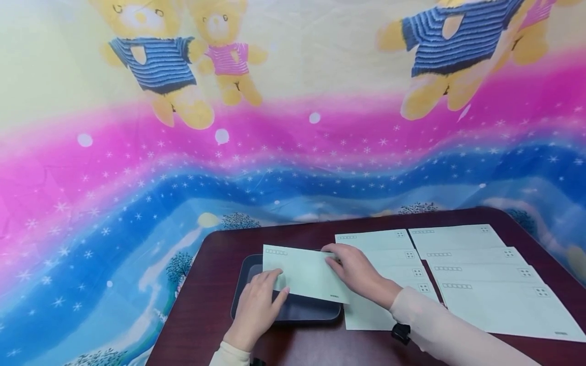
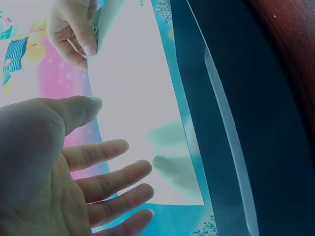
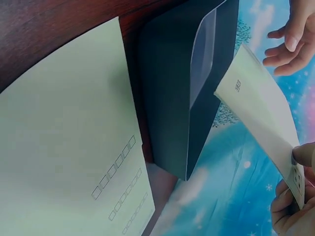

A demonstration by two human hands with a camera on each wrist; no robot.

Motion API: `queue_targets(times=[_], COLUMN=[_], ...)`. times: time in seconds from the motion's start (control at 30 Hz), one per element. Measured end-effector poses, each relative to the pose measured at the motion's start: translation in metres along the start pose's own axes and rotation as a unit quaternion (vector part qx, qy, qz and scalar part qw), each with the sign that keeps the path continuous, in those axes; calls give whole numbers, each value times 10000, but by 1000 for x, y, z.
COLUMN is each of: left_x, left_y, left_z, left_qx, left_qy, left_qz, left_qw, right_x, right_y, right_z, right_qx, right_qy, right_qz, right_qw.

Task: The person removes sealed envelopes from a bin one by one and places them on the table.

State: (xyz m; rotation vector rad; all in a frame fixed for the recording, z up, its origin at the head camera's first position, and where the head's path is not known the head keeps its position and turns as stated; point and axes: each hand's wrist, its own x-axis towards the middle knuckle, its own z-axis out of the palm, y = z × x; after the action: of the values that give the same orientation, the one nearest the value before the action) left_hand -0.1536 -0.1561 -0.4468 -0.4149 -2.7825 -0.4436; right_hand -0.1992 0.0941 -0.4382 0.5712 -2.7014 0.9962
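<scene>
A pale envelope (image 1: 304, 272) with a row of small boxes in one corner is held up over the dark grey tray (image 1: 316, 315). My right hand (image 1: 359, 269) pinches it near its upper right corner, thumb on one face, as the right wrist view shows on the envelope (image 3: 266, 115). By the envelope's left end is my left hand (image 1: 258, 307). In the left wrist view that hand (image 2: 93, 172) has its thumb and fingers spread, without gripping the envelope (image 2: 133, 83). The envelope partly hides the tray's inside.
Two overlapping columns of similar envelopes lie on the dark red table (image 1: 229, 244) right of the tray: a nearer column (image 1: 373, 317) beside it and a farther one (image 1: 517, 310). Behind the table hangs a cloth (image 1: 293, 127) printed with bears and snowflakes.
</scene>
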Motion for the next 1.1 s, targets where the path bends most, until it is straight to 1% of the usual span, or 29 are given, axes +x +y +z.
queue_targets(times=[0.27,0.47,0.7,0.93,1.1], left_x=[-1,-2,-3,-5,-5], left_y=[5,9,10,13,15], left_z=[1,2,3,8,10], left_qx=[-13,-18,9,-62,-74], left_qy=[-59,-122,-86,-181,-138], left_qz=[-25,0,19,-27,35], left_qw=[10000,9999,10000,9998,9999], right_x=[-2,-8,-16,-22,-25], right_y=[8,16,23,32,39], right_z=[-2,-5,-12,-19,-23], right_qx=[65,38,79,79,83], right_qy=[-22,-56,-117,-118,-116], right_qz=[-7,98,240,201,145], right_qw=[10000,9999,9996,9997,9998])
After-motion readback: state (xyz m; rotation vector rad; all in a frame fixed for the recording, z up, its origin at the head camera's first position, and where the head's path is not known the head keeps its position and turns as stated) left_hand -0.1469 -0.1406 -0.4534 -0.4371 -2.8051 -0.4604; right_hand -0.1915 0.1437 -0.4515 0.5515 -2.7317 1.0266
